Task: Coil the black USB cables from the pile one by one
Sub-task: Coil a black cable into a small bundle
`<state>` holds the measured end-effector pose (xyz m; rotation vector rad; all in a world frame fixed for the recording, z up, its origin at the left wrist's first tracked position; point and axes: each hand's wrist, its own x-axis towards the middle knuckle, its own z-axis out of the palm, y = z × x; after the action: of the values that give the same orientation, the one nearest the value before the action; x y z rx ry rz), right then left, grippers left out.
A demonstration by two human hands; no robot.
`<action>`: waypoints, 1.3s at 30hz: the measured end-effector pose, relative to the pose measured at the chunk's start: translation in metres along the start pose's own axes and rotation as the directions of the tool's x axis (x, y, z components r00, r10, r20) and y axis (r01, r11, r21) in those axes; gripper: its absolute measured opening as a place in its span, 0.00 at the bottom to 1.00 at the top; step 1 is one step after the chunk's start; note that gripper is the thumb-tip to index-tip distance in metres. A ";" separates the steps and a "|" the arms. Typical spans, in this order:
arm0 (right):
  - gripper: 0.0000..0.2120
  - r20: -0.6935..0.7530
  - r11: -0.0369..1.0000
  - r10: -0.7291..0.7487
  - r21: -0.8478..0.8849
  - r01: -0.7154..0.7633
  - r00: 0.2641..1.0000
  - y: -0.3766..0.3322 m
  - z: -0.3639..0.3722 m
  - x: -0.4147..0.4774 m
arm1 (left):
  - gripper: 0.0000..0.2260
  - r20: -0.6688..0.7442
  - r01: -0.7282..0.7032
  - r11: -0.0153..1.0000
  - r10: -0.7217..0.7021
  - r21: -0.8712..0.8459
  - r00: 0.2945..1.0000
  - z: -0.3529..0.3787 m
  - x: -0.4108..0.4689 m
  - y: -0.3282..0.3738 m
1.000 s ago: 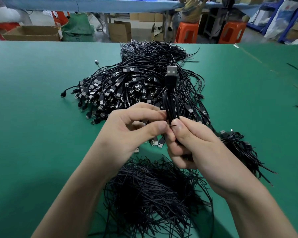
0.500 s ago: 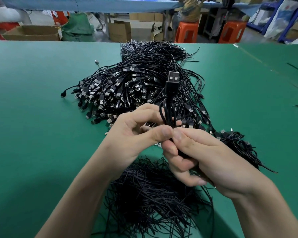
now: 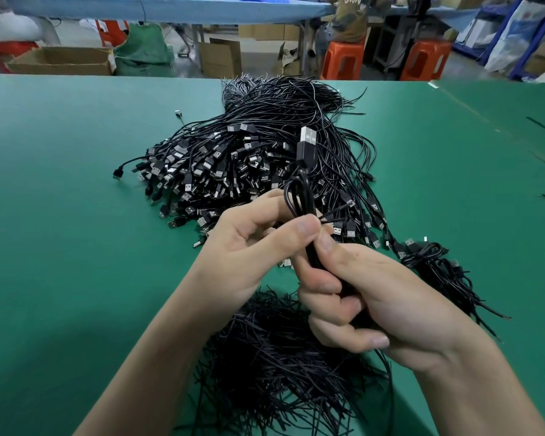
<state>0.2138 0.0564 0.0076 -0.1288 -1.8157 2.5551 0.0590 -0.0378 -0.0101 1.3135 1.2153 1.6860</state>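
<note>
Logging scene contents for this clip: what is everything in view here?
table: one, green, under everything.
cable pile: one heap, black, table centre.
held cable: one, black, looped, plug upward, between both hands.
short strands: one heap, black, nearest the person.
bundled cables: small heap, black, right of the hands.
stools: two, orange, beyond the table.
cardboard boxes: several, brown, floor behind.
left hand: one, pinches held cable.
right hand: one, grips held cable lower down.
</note>
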 end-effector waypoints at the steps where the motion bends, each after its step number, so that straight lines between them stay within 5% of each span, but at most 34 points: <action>1: 0.20 -0.004 1.000 -0.001 0.001 0.001 1.000 0.000 0.000 0.000 | 0.11 -0.013 0.014 1.000 -0.014 -0.010 1.000 0.000 0.000 -0.001; 5: 0.21 -0.096 0.998 -0.027 -0.065 0.021 0.995 0.001 0.003 0.003 | 0.14 -0.080 0.043 0.998 -0.047 -0.040 0.996 0.001 0.002 -0.002; 8: 0.22 -0.242 0.962 -0.113 -0.270 0.045 0.964 0.001 0.001 0.003 | 0.12 -0.105 0.078 0.996 -0.083 -0.044 0.991 -0.001 0.003 0.000; 11: 0.15 -0.416 0.775 -0.404 -0.629 0.062 0.815 0.000 -0.004 0.003 | 0.13 -0.140 0.114 0.993 -0.113 -0.003 0.984 -0.002 0.002 0.003; 14: 0.11 -0.337 0.484 -0.693 -0.873 0.064 0.637 -0.003 -0.008 0.002 | 0.13 -0.155 0.156 0.987 -0.149 0.040 0.977 -0.004 0.001 0.004; 17: 0.06 -0.159 0.266 -0.785 -0.959 0.094 0.598 -0.005 -0.010 0.000 | 0.21 -0.077 0.226 0.969 -0.219 0.099 0.973 -0.004 0.001 0.005; 19: 0.05 -0.127 0.232 -0.794 -0.967 0.104 0.594 -0.005 -0.010 -0.002 | 0.26 -0.019 0.259 0.958 -0.259 0.124 0.966 -0.002 0.001 0.006; 22: 0.05 -0.193 0.311 -0.788 -0.944 0.107 0.584 -0.003 -0.007 0.000 | 0.28 0.010 0.261 0.958 -0.264 0.115 0.964 -0.001 0.001 0.005; 27: 0.09 -0.490 0.686 -0.693 -0.673 0.276 0.529 0.005 0.003 0.012 | 0.17 -0.094 0.088 0.962 -0.065 0.260 0.993 0.006 0.002 0.004; 30: 0.09 -0.645 0.851 -0.524 -0.363 0.381 0.556 0.007 0.008 0.016 | 0.06 -0.139 -0.108 0.761 0.253 0.640 0.958 0.009 0.002 0.006; 33: 0.07 -0.697 0.897 -0.400 -0.162 0.412 0.595 0.010 0.011 0.018 | 0.04 -0.065 -0.224 0.576 0.437 0.787 0.897 0.012 -0.001 0.005; 36: 0.08 -0.733 0.904 -0.348 -0.097 0.416 0.585 0.013 0.014 0.020 | 0.06 -0.096 -0.216 0.671 0.395 0.710 0.914 0.014 -0.003 0.002; 39: 0.09 -0.741 0.890 -0.431 -0.257 0.377 0.515 0.011 0.014 0.018 | 0.11 -0.134 -0.129 0.834 0.235 0.537 0.963 0.013 -0.002 0.003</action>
<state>0.1956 0.0405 0.0007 -0.6334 -1.3345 1.6676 0.0720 -0.0376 -0.0072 1.6561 1.8118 1.7104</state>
